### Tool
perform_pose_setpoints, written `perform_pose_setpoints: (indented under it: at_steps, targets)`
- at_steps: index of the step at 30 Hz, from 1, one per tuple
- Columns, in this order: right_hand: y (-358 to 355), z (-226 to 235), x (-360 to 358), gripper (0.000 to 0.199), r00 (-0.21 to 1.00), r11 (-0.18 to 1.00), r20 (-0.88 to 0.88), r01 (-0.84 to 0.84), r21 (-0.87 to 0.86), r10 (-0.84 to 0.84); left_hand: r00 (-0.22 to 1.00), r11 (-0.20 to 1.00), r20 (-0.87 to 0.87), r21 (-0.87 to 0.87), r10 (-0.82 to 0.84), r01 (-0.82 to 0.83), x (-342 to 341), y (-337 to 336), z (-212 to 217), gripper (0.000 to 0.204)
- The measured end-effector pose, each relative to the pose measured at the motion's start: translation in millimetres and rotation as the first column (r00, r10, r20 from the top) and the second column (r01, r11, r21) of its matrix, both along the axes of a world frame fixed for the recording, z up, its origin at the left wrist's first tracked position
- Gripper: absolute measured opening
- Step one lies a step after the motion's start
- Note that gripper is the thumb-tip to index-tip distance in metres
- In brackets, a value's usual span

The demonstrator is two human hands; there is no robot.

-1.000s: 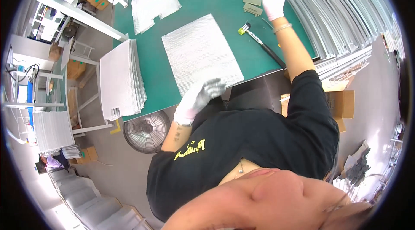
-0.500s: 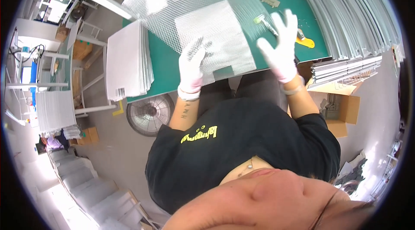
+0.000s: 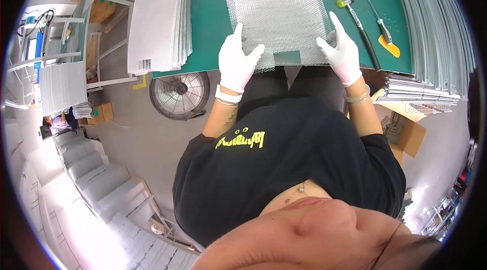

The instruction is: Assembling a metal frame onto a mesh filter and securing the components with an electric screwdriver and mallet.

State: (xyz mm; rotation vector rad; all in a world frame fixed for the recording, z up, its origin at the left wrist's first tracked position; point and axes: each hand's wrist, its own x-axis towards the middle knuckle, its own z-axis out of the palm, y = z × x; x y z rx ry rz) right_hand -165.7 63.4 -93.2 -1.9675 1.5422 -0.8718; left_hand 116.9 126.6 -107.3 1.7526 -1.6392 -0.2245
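A silvery expanded-metal mesh sheet [image 3: 276, 11] lies on the green table in front of me, seemingly over another layer. A rectangular notch shows green at its near edge. My left hand [image 3: 237, 62], white-gloved, is at the sheet's near left corner, thumb and index finger spread apart. At the near right corner is my right hand [image 3: 342, 57], also gloved, with thumb and index finger apart. Both hands touch or nearly touch the sheet's side edges; the lower fingers are partly hidden. Right of the sheet lies a hammer [image 3: 362, 31] with a yellow-green head and black grip.
A stack of white mesh sheets [image 3: 157, 21] stands on the table's left. A screwdriver [image 3: 381, 24] and a yellow-handled tool [image 3: 388, 47] lie beyond the hammer. Long metal frames [image 3: 436, 31] are piled at the right. A floor fan [image 3: 180, 92] stands below the table's left edge.
The large mesh sheet, earlier raised and curved across the table, now lies flat before me. My right hand has come down from above the table to the sheet's right edge. The view has shifted.
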Motion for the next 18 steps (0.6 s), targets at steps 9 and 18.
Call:
perform_pose_setpoints:
  at_steps: [9,18]
  targets:
    - [-2.5,-45.0,4.5,0.064,0.984,0.996,-0.176,-0.003,-0.088,-0.012,0.986,0.996,0.166,0.094,-0.02,0.004,1.4,-12.1,-27.5,0.079]
    - [-6.1,-46.6,1.6,0.053,0.974,0.997,-0.221,-0.051,-0.058,0.037,0.983,0.998,0.181,0.058,-0.031,0.021,6.1,-13.1,-35.4,0.079]
